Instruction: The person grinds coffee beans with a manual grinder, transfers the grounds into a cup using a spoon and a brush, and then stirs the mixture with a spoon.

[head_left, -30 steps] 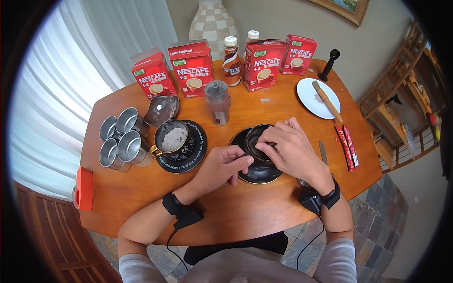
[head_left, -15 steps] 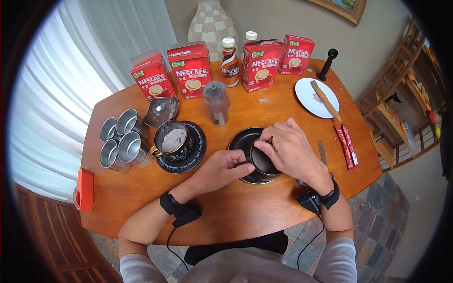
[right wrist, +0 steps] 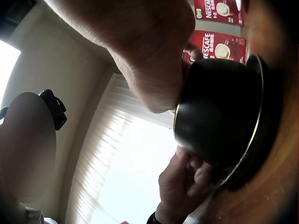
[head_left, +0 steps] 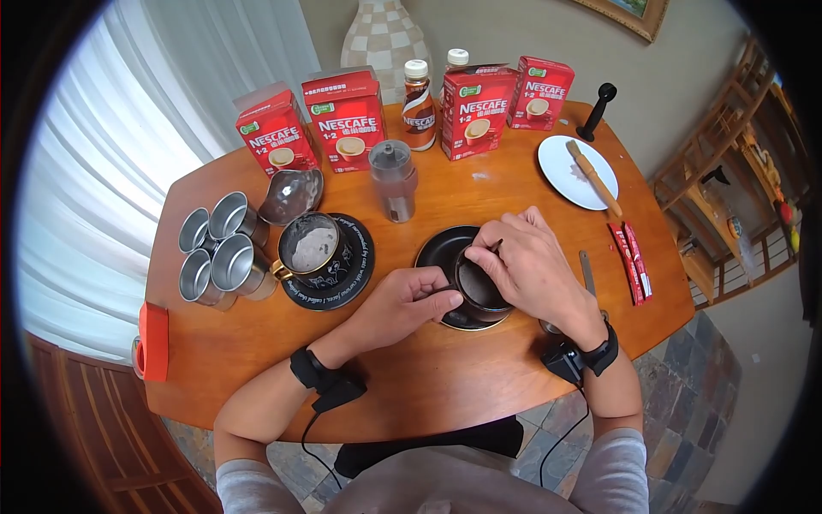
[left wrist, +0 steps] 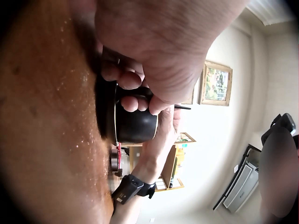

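A black cup [head_left: 483, 286] with a thin gold rim stands over a black saucer [head_left: 433, 250] in front of the person. My left hand [head_left: 402, 301] pinches the cup's handle between thumb and forefinger on its left side. From the other side my right hand [head_left: 533, 267] reaches over the cup's mouth, pinching a thin dark stick-like utensil [left wrist: 182, 107]. Its lower end is hidden by the fingers and the cup. In the right wrist view the side of the cup [right wrist: 219, 109] shows dark and plain, with the left fingers beneath its handle side.
To the left stand a gold-handled cup [head_left: 310, 248] holding grey powder, several metal cups [head_left: 235, 265] and a glass bowl [head_left: 291, 197]. A grinder [head_left: 394, 184] stands behind the saucer. Red coffee boxes [head_left: 344, 124] line the back; a brush [head_left: 592, 176] lies on a white plate [head_left: 556, 184].
The black cup has shifted toward the person and slightly right over the saucer, its mouth now showing more openly. Both hands have moved slightly with it.
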`<state>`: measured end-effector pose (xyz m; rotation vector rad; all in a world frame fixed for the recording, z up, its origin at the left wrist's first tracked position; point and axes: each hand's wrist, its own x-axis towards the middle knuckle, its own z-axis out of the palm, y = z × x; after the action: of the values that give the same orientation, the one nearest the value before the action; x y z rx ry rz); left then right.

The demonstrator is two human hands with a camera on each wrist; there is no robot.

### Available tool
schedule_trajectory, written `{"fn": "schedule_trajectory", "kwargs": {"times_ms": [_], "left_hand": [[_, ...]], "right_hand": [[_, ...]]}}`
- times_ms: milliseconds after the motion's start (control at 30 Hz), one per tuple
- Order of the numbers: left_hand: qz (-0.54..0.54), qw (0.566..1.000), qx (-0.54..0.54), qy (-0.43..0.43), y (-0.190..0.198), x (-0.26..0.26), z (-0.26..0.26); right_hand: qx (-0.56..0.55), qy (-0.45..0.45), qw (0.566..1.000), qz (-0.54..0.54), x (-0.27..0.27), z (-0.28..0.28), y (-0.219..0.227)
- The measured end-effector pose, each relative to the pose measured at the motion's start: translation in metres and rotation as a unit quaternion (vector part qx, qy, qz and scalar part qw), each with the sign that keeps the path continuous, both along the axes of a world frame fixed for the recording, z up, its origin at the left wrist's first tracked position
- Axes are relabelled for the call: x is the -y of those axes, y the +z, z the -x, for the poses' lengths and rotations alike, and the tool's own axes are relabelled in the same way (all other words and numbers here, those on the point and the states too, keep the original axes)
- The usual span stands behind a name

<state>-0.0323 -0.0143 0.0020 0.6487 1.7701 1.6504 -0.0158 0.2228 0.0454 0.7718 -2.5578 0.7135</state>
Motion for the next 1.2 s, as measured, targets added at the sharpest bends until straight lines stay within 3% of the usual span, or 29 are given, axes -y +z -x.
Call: {"fn": "schedule_trajectory", "kwargs": {"times_ms": [333,433,733,1000,1100,1200], "left_hand": [[0.061,0.998,-0.015,0.014,0.017,0.000,-0.002],[-0.005,0.998,-0.063,0.020,-0.002,-0.001,0.002],[0.078,0.997,-0.001,0.028,0.028,0.001,0.000],[0.111,0.994,0.003,0.021,0.031,0.003,0.004],[0.105,0.994,0.006,0.027,0.028,0.002,0.004],[0.091,0.995,0.010,0.026,0.023,0.003,0.005]], "right_hand": [[0.004,-0.007,1.000,0.027,0.000,-0.002,0.005],[-0.003,-0.013,1.000,0.017,-0.001,-0.002,0.005],[0.005,-0.013,1.000,0.022,-0.003,-0.004,0.010],[0.034,-0.013,0.999,0.008,-0.012,-0.004,0.020],[0.015,0.009,1.000,-0.007,-0.010,-0.004,0.019],[0.070,0.054,0.996,-0.021,-0.010,-0.009,0.027]]}}
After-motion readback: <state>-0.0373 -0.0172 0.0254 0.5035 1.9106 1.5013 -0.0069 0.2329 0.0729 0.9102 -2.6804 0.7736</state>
